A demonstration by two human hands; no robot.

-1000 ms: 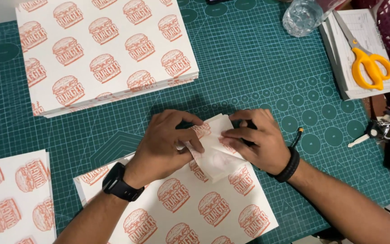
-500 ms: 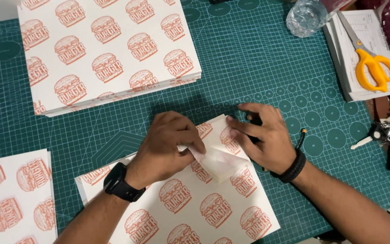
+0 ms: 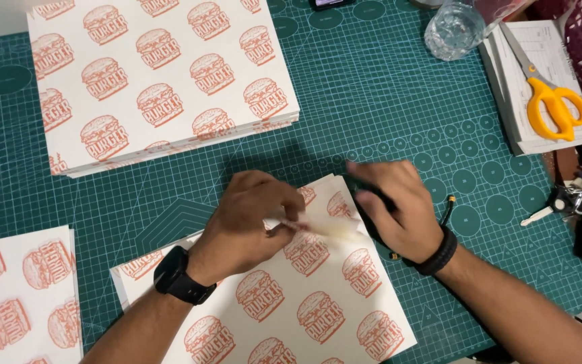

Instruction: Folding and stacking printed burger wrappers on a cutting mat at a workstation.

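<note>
Pressing the folded corner [image 3: 325, 226] of the printed sheet [image 3: 304, 303], left hand [image 3: 250, 212] pinches, right hand [image 3: 395, 209] lies flat; crease firmly, edges aligned.

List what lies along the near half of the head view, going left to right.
Small stack of burger-print sheets → black watch on the left wrist → left hand → folded corner of the burger-print sheet → right hand → black wristband → keys at the mat's right edge.
</note>
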